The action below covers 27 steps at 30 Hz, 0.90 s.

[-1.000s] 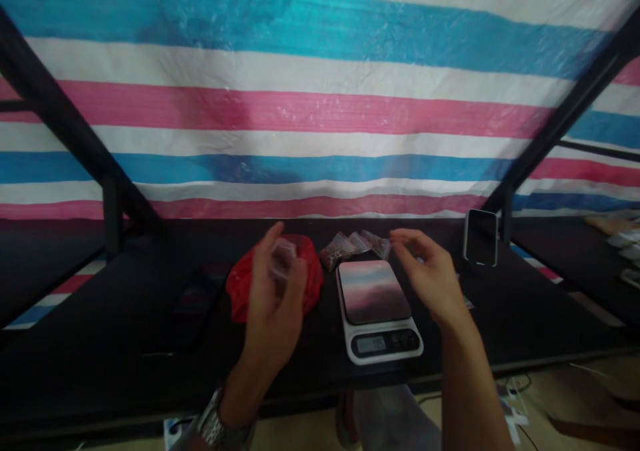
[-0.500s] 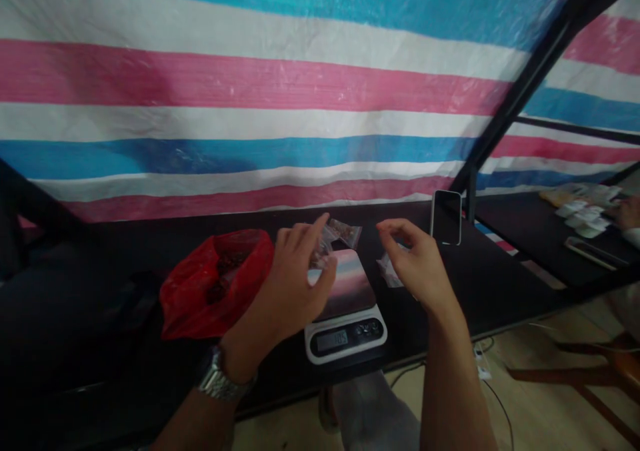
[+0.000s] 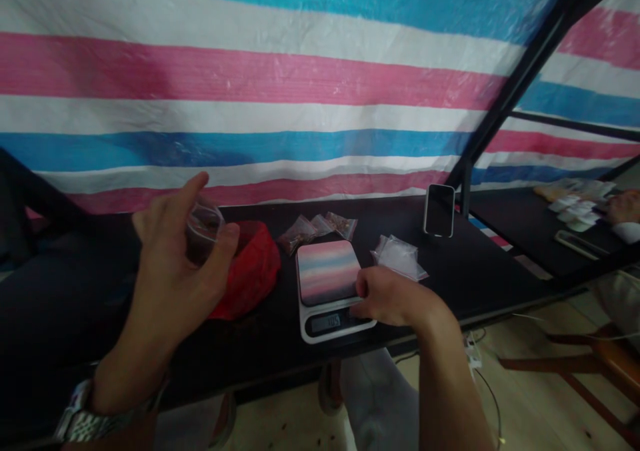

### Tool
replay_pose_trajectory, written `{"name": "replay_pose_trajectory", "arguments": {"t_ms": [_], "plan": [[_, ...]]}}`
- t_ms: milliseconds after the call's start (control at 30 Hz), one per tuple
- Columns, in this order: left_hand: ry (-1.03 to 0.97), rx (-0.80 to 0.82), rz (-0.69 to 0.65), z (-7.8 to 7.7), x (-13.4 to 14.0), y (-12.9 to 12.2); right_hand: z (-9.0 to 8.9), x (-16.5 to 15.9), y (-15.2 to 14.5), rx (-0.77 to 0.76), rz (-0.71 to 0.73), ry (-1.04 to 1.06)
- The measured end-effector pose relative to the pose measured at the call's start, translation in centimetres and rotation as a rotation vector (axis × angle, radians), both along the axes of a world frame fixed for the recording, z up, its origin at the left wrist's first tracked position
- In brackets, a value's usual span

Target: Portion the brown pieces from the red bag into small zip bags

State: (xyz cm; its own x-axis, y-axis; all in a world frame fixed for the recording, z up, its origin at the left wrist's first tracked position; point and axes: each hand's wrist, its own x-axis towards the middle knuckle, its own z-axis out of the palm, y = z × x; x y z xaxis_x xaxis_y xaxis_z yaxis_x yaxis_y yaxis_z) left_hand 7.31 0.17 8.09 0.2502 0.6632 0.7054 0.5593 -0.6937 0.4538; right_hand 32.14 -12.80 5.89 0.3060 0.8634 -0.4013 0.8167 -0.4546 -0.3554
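My left hand (image 3: 180, 264) is raised over the red plastic bag (image 3: 253, 264), thumb and fingers curved around a clear, round-rimmed plastic container (image 3: 205, 219). Whether it is a cup or an opened bag is hard to tell. Fingers curled, my right hand (image 3: 393, 298) rests at the right front of a white digital scale (image 3: 313, 334), its thumb on the button panel. The shiny weighing plate (image 3: 327, 271) has nothing on it, and the display shows digits like 10.5. Small clear bags of brown bits (image 3: 297, 232) lie behind the scale. To its right sits a stack of clear zip bags (image 3: 399, 256).
A phone (image 3: 439, 211) stands upright at the back of the black table (image 3: 465, 264). Striped plastic sheeting (image 3: 250, 118) rises behind. At a second table on the right, another person's hand (image 3: 624, 208) is near white objects (image 3: 575, 212). A wooden stool (image 3: 607, 364) stands below.
My left hand has moved left from above the scale to over the red bag, with the clear container in it. My right hand has come down from above the clear bags to the scale's buttons.
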Motion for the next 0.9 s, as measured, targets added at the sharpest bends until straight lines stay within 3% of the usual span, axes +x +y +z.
{"name": "replay_pose_trajectory", "arguments": {"t_ms": [133, 300, 467, 633, 733, 900], "plan": [[-0.015, 0.083, 0.069, 0.1, -1.8, 0.1, 0.2, -1.2, 0.3, 0.010, 0.009, -0.098], [-0.087, -0.018, 0.127, 0.6, -3.8, -0.1, 0.2, -1.8, 0.1, -0.006, 0.005, -0.169], [-0.078, 0.020, 0.174, 0.9, -5.3, 0.2, 0.1, -2.0, 0.3, 0.000, -0.018, -0.196], [-0.100, -0.045, 0.195, 1.5, -6.1, -0.5, 0.0, -2.5, -1.1, 0.071, -0.013, -0.229], [-0.106, -0.029, 0.207, 1.7, -6.6, -0.6, -1.3, -3.3, -3.2, 0.173, -0.065, -0.260], [-0.111, 0.015, 0.171, 1.5, -7.6, -0.1, -6.1, -4.2, -7.2, 0.450, -0.136, -0.119]]}}
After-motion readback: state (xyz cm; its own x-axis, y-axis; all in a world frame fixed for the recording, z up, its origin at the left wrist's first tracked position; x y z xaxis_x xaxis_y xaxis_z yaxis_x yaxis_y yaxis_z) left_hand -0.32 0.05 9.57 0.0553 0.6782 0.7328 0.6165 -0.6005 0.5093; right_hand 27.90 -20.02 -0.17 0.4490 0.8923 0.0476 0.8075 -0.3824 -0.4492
